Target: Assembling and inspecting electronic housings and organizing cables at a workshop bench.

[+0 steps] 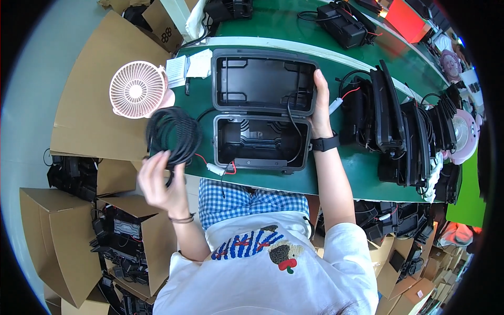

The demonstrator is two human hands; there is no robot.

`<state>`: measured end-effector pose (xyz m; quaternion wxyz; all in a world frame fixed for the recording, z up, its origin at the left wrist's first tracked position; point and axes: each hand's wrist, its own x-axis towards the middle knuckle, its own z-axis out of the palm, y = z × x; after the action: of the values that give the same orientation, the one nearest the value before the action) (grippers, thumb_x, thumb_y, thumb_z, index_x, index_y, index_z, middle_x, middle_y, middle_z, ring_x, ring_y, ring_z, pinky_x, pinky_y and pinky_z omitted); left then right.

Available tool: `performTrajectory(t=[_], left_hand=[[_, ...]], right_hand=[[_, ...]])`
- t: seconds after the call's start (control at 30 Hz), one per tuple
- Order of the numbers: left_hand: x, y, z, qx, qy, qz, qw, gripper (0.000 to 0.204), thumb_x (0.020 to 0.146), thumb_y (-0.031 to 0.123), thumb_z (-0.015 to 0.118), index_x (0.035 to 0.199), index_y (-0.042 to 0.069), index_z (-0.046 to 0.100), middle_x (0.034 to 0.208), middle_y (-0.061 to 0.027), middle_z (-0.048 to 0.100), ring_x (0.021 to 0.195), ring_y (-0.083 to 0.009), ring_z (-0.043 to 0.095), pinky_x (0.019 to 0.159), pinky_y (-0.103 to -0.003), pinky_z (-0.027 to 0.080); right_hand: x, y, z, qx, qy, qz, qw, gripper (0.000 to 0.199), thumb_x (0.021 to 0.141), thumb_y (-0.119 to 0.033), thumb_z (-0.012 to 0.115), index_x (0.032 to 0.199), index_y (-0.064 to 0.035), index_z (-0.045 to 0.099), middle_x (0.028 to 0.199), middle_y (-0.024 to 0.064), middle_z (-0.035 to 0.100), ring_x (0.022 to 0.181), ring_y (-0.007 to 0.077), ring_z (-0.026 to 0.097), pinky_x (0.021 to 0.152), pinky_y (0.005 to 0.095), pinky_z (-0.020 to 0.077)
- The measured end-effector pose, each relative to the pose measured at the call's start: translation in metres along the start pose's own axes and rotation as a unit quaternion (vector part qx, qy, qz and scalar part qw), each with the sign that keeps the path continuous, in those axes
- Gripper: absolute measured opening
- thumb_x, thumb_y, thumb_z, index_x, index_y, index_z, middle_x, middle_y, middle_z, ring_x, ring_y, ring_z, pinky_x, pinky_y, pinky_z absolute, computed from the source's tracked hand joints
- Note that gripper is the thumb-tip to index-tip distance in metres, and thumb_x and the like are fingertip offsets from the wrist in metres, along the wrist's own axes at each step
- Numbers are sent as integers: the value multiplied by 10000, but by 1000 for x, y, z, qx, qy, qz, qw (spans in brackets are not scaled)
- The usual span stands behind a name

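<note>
Green tabletop (358, 185); left hand (161, 181) clamped on blurred cable coil (186, 137); right hand (321, 107) against open black box (262, 108), grip half-hidden, unclear.

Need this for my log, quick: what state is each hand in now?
Left hand: closed, holding the coiled black cable.
Right hand: against the black box lid's right edge; grip cannot be told.

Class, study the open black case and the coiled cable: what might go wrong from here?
The coiled cable in the left hand might catch the nearby pink fan. The open lid, with the right hand at its edge, might fall and pinch the thin wire running down from it.
</note>
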<state>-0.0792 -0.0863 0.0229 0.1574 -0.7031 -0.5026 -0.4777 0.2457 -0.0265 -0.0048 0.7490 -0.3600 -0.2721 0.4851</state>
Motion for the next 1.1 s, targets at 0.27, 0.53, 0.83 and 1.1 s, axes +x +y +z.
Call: performTrajectory(t=[0.27, 0.53, 0.83, 1.1], left_hand=[[-24, 10, 11, 31, -214, 19, 976, 521, 706, 290, 803, 1187, 201, 623, 1259, 3, 558, 1231, -317, 447, 1101, -598, 219], [-30, 19, 18, -72, -153, 345, 923, 374, 739, 108, 669, 1070, 276, 709, 1085, 71, 552, 878, -83, 501, 836, -275, 435], [-40, 13, 16, -209, -215, 71, 951, 637, 700, 227, 839, 1185, 55, 464, 1106, -145, 575, 963, -306, 617, 772, -380, 538], [-46, 35, 10, -281, -272, -31, 920, 472, 756, 55, 788, 1162, 111, 554, 1300, -160, 316, 716, -161, 628, 634, -298, 541]], right_hand=[[-1, 3, 0, -31, 35, 18, 999, 388, 944, -409, 554, 1135, -72, 576, 997, 22, 622, 871, 105, 620, 743, 244, 512], [-2, 3, -1, -22, 50, 35, 998, 419, 932, -439, 568, 1148, -80, 569, 998, 20, 621, 896, 112, 630, 765, 263, 532], [-12, -3, 8, -26, 71, 3, 997, 350, 937, -381, 587, 1101, -72, 573, 940, -14, 601, 844, 81, 607, 723, 228, 501], [-13, -5, 8, -28, 86, 6, 996, 378, 930, -376, 599, 1139, -63, 558, 961, 2, 608, 899, 92, 614, 751, 242, 512]])
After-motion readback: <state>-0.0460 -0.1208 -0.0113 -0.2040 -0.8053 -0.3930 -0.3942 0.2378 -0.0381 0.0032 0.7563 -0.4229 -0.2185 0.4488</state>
